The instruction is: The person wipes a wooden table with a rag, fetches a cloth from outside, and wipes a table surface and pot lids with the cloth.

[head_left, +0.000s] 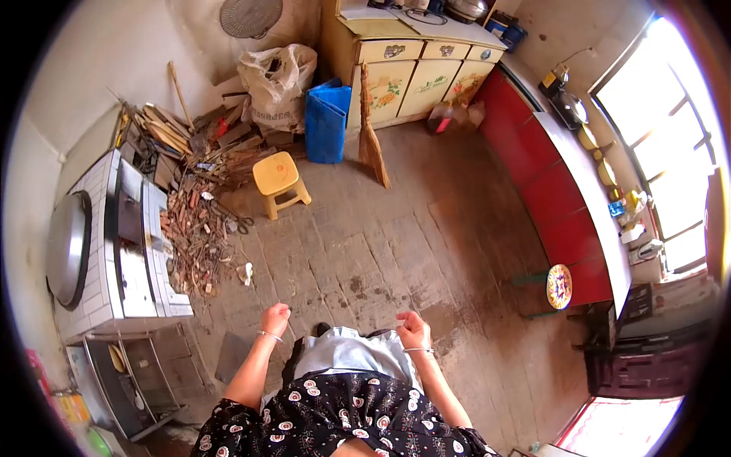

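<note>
My left hand [275, 319] hangs in front of me on the left, its fingers curled in, with nothing visible in it. On the other side, my right hand [413, 332] is also curled, close to the edge of the light blue apron [352, 352] at my waist; I see no object in it. Both wrists carry a thin bracelet. A dark patterned top [335, 411] covers my body. Beyond the left hand, a small white scrap [244, 273] lies on the floor beside a heap of wood chips [196, 236].
Ahead stand a yellow stool [276, 174], a broom [371, 145], a blue folded bag [328, 122] and a cream cabinet [392, 85]. A tiled stove [103, 251] is left. Red cupboards [544, 183] line the right, near a round patterned stool [559, 286].
</note>
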`<state>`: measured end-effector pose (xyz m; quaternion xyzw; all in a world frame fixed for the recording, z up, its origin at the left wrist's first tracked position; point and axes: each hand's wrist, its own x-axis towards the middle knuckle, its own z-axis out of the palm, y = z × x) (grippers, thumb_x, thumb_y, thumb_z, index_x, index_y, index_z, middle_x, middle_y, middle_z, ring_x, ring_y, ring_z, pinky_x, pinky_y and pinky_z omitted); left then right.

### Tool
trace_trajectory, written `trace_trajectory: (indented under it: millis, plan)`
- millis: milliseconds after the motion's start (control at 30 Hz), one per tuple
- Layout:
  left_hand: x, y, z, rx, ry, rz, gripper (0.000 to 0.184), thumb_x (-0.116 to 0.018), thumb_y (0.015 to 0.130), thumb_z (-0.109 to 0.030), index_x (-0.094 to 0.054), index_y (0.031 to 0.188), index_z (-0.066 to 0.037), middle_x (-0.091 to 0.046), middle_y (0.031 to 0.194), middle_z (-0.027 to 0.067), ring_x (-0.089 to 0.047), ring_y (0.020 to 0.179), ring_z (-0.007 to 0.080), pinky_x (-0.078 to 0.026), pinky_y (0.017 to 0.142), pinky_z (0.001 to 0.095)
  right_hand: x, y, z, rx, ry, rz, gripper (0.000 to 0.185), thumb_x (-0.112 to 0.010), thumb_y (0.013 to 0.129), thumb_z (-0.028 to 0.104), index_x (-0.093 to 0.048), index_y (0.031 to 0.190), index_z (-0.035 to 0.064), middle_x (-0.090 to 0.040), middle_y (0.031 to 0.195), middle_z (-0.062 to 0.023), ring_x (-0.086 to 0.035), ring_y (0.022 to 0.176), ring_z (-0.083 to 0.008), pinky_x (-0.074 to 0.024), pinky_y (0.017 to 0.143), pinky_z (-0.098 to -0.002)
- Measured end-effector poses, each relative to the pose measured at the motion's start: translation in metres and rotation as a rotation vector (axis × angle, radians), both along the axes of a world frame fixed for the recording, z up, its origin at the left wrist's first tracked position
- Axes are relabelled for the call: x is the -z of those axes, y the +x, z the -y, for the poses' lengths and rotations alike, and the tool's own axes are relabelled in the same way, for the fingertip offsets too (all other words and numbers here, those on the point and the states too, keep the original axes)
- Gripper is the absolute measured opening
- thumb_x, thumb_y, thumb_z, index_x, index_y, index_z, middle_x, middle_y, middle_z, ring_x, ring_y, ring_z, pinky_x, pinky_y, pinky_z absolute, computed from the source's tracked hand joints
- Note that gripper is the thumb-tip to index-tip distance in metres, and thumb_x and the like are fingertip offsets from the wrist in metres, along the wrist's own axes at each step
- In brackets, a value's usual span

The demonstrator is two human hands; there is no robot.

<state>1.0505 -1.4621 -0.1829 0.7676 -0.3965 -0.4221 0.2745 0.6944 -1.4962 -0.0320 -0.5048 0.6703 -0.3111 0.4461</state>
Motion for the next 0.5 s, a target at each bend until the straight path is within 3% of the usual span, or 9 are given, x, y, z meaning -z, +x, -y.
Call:
trace_trajectory:
  millis: [100, 233, 267, 367, 400, 500]
  plan:
    - [-0.017, -0.008, 0.066, 0.039, -0.042, 0.001, 0.023, -0.062, 0.077, -0.018, -0.065, 0.095, -0.003, -0.067, 0.085, 0.0143, -0.065, 0.080, 0.0239, -0.051, 0.073, 0.0334, 0.014, -0.001, 0.034, 0.071, 0.022, 0.031, 0.022, -0.057, 0.066, -0.004, -0.062, 0.087, 0.0017, -0.042, 0.055, 0.0067, -0.037, 0.049, -0.0021, -0.0307, 0.046, -0.0195]
    - [-0.046, -0.043, 0.140, 0.183, -0.075, 0.045, 0.023, -0.061, 0.077, -0.017, -0.065, 0.094, -0.002, -0.067, 0.085, 0.0139, -0.065, 0.080, 0.0235, -0.051, 0.072, 0.0331, 0.051, -0.012, 0.084, 0.094, 0.107, 0.091, 0.036, -0.056, 0.067, -0.006, -0.058, 0.102, 0.0012, -0.053, 0.058, 0.0022, -0.046, 0.052, -0.0047, -0.0400, 0.049, -0.0203]
    - [-0.051, -0.051, 0.159, 0.195, -0.085, 0.029, 0.023, -0.061, 0.077, -0.017, -0.065, 0.094, -0.002, -0.067, 0.085, 0.0140, -0.066, 0.080, 0.0235, -0.051, 0.073, 0.0330, 0.055, -0.014, 0.100, 0.095, 0.134, 0.215, 0.041, -0.054, 0.068, -0.007, -0.055, 0.108, 0.0005, -0.061, 0.069, -0.0030, -0.052, 0.057, -0.0070, -0.0458, 0.056, -0.0218]
    - [-0.054, -0.061, 0.214, 0.315, -0.132, 0.098, 0.026, -0.060, 0.078, -0.018, -0.064, 0.099, -0.004, -0.067, 0.088, 0.0125, -0.065, 0.082, 0.0216, -0.050, 0.075, 0.0315, 0.054, -0.006, 0.159, 0.049, -0.024, 0.272, 0.038, -0.053, 0.069, -0.007, -0.056, 0.106, -0.0010, -0.064, 0.080, -0.0066, -0.057, 0.065, -0.0085, -0.0473, 0.063, -0.0221]
    - [-0.056, -0.063, 0.231, 0.278, -0.076, 0.065, 0.027, -0.060, 0.078, -0.018, -0.063, 0.100, -0.002, -0.067, 0.091, 0.0126, -0.064, 0.085, 0.0214, -0.050, 0.076, 0.0310, 0.056, -0.008, 0.180, -0.009, 0.022, 0.210, 0.038, -0.050, 0.070, -0.009, -0.057, 0.106, 0.0004, -0.063, 0.088, -0.0065, -0.058, 0.074, -0.0116, -0.0485, 0.066, -0.0253]
    - [-0.054, -0.063, 0.280, 0.237, -0.044, 0.011, 0.028, -0.061, 0.078, -0.017, -0.062, 0.101, -0.001, -0.066, 0.093, 0.0131, -0.064, 0.086, 0.0207, -0.050, 0.077, 0.0306, 0.055, -0.016, 0.244, 0.040, 0.120, 0.512, 0.031, -0.046, 0.072, -0.013, -0.059, 0.098, -0.0004, -0.063, 0.087, -0.0063, -0.059, 0.074, -0.0118, -0.0480, 0.065, -0.0238]
